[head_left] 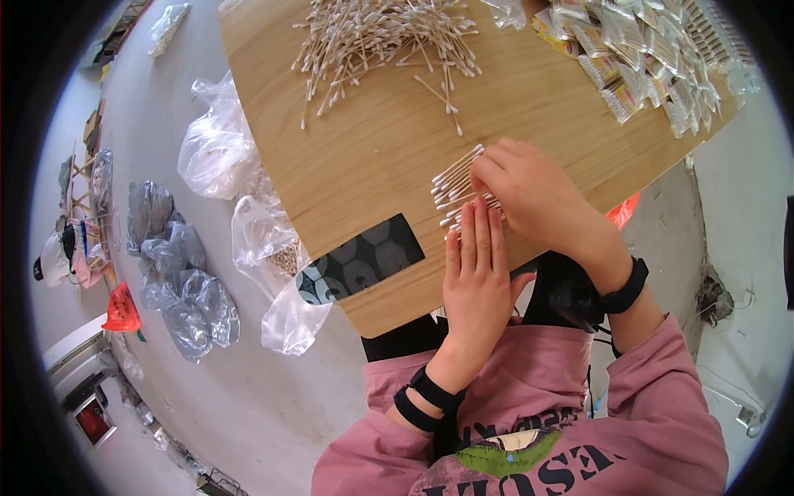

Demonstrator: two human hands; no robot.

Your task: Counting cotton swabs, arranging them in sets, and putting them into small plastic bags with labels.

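Cotton swabs with white tips and thin tan sticks [452, 179]: a small side-by-side bundle near the front edge of a pale wood-grain table [331, 169], tips pointing left, some sticks slightly askew.
Left hand [477, 285]: palm down, fingers straight and pressed together, fingertips laid over the lower swabs; the thumb stands out to the right.
Right hand [533, 192]: fingers bent and close together over the right part of the bundle; their tips are hidden, so I cannot tell whether they pinch any sticks.
Far side: a loose, jumbled heap of white-tipped swabs [385, 37]; to its right, a pile of clear packets filled with swabs [641, 58].
Left corner: a flat black-and-grey patterned piece [364, 260] on the table.
Floor: translucent white plastic bags [219, 149] and grey plastic bags [178, 260], left of the table.
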